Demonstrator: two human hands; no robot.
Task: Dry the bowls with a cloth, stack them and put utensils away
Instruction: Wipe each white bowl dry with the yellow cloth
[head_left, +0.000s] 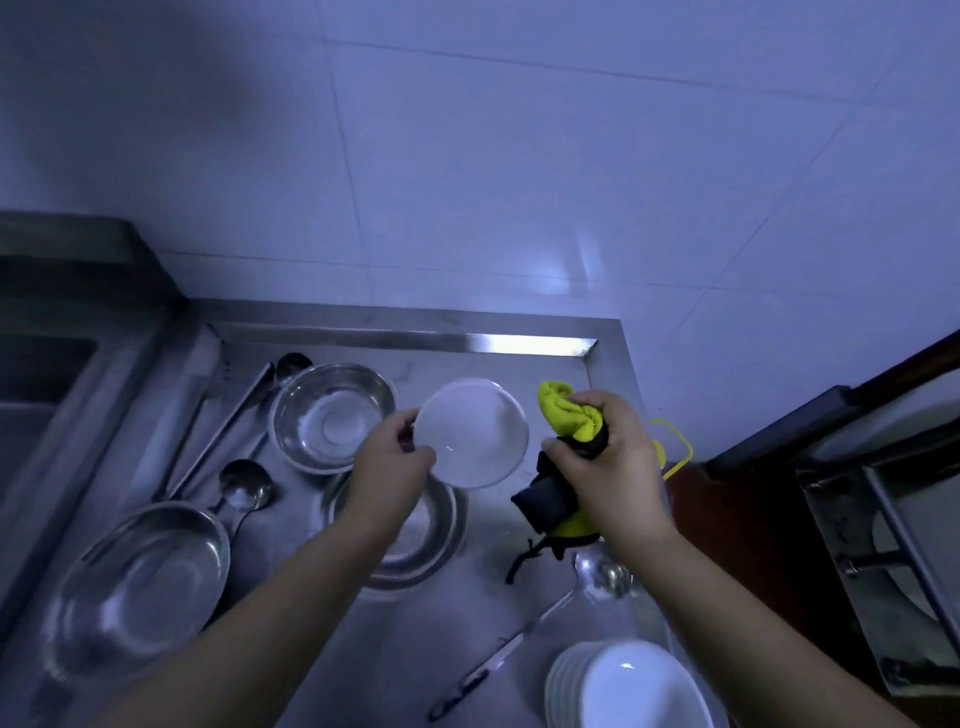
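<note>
Standing nearest the person's body, a stack of white bowls (623, 686) sits at the front right of the steel worktop (519, 358). Just left of that stack a knife (475, 680) lies slantwise with its dark handle toward the front edge, and a ladle (602, 574) rests beyond it with its cup near the person's right wrist. At the front left a large steel bowl (137, 587) sits mouth up.

Both forearms reach out over the middle of the worktop. The left hand (392, 462) pinches the near rim of a small white bowl (470, 431), thumb on top and fingers curled behind, holding it tilted above the surface. Under that wrist a steel bowl (421, 530) rests on the worktop, partly hidden by the arm. The right hand (608, 457) is closed round a bunched yellow and black cloth (563, 415), just beside the white bowl but not touching it; the cloth's yellow end sticks up past the knuckles and its dark end hangs below the palm.

Further left lie a steel spoon (244, 488), long tongs (218, 431) and a second ladle (291, 366), all close together. Another steel bowl (332, 415) sits behind the left hand, mouth up. Beyond everything rises a pale tiled wall (519, 156), and a sink (41, 374) shows at the far left.
</note>
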